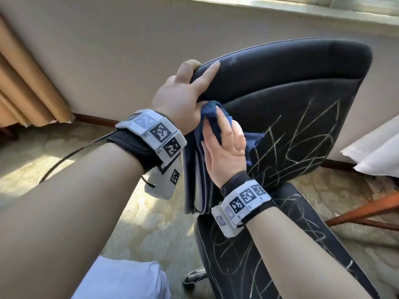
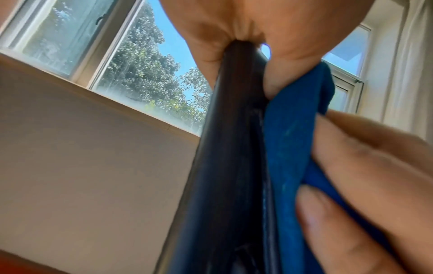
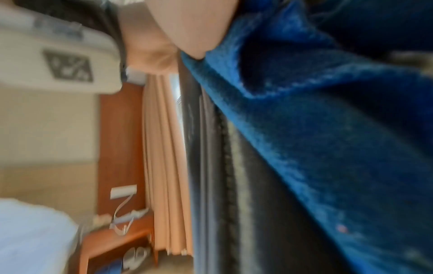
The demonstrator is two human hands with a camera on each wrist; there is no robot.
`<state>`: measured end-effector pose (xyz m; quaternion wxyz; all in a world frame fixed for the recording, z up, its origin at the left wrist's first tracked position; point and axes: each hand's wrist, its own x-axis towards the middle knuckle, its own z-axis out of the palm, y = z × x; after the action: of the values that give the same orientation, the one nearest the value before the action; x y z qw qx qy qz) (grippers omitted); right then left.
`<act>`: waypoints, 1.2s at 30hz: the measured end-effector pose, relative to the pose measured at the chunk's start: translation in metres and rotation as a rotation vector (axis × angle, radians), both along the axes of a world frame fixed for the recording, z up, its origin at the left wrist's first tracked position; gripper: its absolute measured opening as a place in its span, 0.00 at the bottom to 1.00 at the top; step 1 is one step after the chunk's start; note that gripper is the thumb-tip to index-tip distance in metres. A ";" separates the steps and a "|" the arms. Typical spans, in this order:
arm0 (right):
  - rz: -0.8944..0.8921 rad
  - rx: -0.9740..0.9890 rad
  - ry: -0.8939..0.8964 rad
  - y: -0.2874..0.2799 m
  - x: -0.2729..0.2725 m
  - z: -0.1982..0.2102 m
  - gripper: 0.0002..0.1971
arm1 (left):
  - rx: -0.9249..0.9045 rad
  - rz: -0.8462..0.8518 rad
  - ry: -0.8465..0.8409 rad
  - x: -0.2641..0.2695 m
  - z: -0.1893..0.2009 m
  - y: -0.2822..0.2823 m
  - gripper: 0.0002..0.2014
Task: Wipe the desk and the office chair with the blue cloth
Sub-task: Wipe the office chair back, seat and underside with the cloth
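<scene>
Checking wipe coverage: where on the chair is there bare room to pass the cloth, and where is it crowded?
Free: the chair back from the blue cloth to its right edge, and the seat beside the right forearm. Crowded: the back's left edge, where the left hand grips and the right hand holds the cloth.

We count 1 office chair [image 1: 280, 93] | 1 blue cloth [image 1: 212, 110] | 2 hands: left hand [image 1: 177, 98], right hand [image 1: 226, 152] | 2 marker wristbands: left wristband [image 1: 155, 134], right wristband [image 1: 241, 203] | 1 curtain [image 1: 26, 87]
</scene>
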<state>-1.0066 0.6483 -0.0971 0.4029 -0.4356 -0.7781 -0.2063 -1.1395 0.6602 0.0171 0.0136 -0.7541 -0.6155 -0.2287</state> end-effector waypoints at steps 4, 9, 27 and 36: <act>0.026 0.085 -0.102 0.007 0.009 0.000 0.25 | -0.038 -0.046 -0.049 -0.004 0.003 0.002 0.32; 0.263 0.156 -0.378 0.007 0.039 -0.016 0.24 | -0.047 -0.054 -0.061 -0.005 0.002 -0.002 0.31; 0.255 0.172 -0.391 0.025 0.042 0.012 0.27 | -0.015 -0.026 -0.065 0.001 -0.001 0.004 0.31; 0.224 0.163 -0.235 0.021 0.042 0.006 0.24 | 0.003 -0.053 -0.064 0.000 -0.003 0.012 0.31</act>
<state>-0.9649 0.6693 -0.0915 0.3634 -0.2848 -0.8443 -0.2718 -1.1392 0.6718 0.0140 -0.0111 -0.7624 -0.5952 -0.2537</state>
